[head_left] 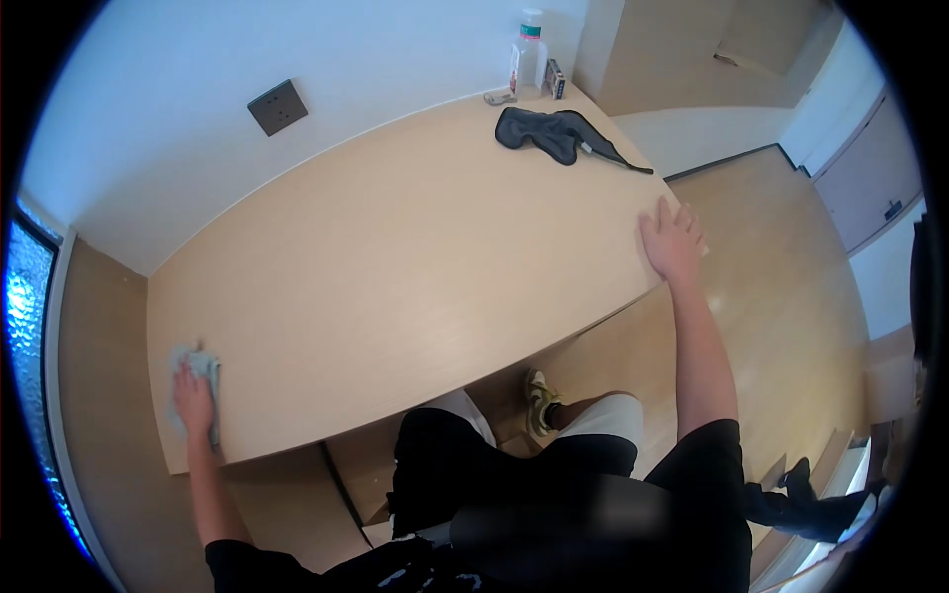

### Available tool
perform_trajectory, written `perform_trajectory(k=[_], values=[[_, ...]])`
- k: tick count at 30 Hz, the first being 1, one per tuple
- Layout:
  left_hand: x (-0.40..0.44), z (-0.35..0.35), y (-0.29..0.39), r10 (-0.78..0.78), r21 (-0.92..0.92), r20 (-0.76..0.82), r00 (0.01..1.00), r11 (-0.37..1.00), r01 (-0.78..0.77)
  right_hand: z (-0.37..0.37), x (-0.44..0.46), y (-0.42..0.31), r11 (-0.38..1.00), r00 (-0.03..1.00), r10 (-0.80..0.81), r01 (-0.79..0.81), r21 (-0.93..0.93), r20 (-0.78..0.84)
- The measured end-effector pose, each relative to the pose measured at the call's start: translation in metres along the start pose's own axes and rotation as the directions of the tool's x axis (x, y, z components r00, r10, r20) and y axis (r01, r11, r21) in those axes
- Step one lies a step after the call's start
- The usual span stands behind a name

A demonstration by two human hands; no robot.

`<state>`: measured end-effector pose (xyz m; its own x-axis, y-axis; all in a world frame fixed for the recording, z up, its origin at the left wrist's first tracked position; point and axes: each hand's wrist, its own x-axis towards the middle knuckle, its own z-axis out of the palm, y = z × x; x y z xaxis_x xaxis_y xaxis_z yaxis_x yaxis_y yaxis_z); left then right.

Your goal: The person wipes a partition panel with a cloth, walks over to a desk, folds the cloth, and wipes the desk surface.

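- In the head view, a pale grey-blue cloth (207, 364) is seen at the left end of the wood-toned table (395, 277), near the front corner and close to the left edge.
- The cloth is covered in part by the left hand (195, 397), which is laid on it from above with the fingers pointed away from the body; whether any fold is pinched between thumb and fingers cannot be told.
- Cloth is left showing beyond the fingertips and on both sides of the hand.
- The right hand (675, 240) is set palm down at the right end of the table, over the edge area, with its fingers spread; the two hands are held well apart.
- Near the far right corner, a dark grey eye mask (539, 130) is laid on the tabletop, its strap stretched toward the right edge, beyond the right hand.
- Behind the mask, a clear bottle (529, 61) with a white cap is stood upright by the wall (395, 59), with a small box (556, 81) placed just beside it and a small, shiny object (500, 98), too small to be identified, in front.
- A dark socket plate (278, 107) is mounted on the wall above the table.
- Below the front edge, a shoe (540, 403) is seen on the floor (781, 296).
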<state>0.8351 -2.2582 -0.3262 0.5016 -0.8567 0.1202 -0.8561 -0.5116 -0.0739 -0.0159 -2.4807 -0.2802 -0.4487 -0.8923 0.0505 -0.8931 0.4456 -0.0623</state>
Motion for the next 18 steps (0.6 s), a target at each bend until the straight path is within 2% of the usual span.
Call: perform_trajectory(k=[5,10,14,18], values=[[-0.02,-0.039,0.172,0.32,-0.063,0.02,0.947,0.946,-0.318,-0.006,-0.006,-0.002,1.0,1.0,-0.001,0.001,-0.003,0.005],[-0.024,-0.077,0.347,0.596,-0.121,0.037,0.802,0.799,-0.589,-0.011,-0.009,-0.003,0.999,1.0,0.003,-0.004,0.04,0.016],[-0.034,-0.093,0.464,0.718,-0.151,0.03,0.695,0.691,-0.707,-0.013,-0.009,-0.003,0.998,1.0,0.01,-0.011,0.057,0.018],[-0.041,-0.102,0.549,0.766,-0.179,-0.003,0.643,0.633,-0.753,-0.012,-0.009,-0.002,0.998,1.0,0.01,-0.012,0.069,0.022]])
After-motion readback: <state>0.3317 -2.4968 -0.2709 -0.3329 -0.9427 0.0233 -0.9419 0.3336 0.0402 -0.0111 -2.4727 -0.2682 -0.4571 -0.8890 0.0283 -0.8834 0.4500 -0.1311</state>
